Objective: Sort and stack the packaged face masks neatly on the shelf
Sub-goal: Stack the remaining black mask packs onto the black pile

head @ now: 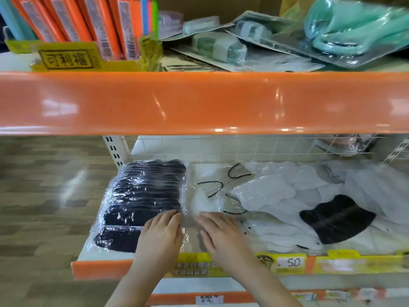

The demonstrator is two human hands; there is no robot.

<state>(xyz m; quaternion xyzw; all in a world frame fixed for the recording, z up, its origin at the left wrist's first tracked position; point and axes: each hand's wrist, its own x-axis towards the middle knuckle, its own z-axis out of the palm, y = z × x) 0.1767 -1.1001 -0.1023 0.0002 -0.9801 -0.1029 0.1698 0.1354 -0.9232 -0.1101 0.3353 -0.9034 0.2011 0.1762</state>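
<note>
A row of black face masks in clear plastic packets (143,191) lies overlapped along the left part of the white shelf (86,253). My left hand (161,233) rests flat on the right edge of that row, fingers straight. My right hand (221,233) lies flat beside it on a clear packet of white masks with black ear loops (212,191). To the right, loose white mask packets (272,191) spread in a heap, with one black mask packet (336,218) on top.
An orange shelf lip (203,103) crosses the view above. The upper shelf holds orange boxes (93,23) and blister-packed green items (221,47). A wire grid back panel (243,147) stands behind the masks. A price tag reading 5.0 (292,262) is on the front edge.
</note>
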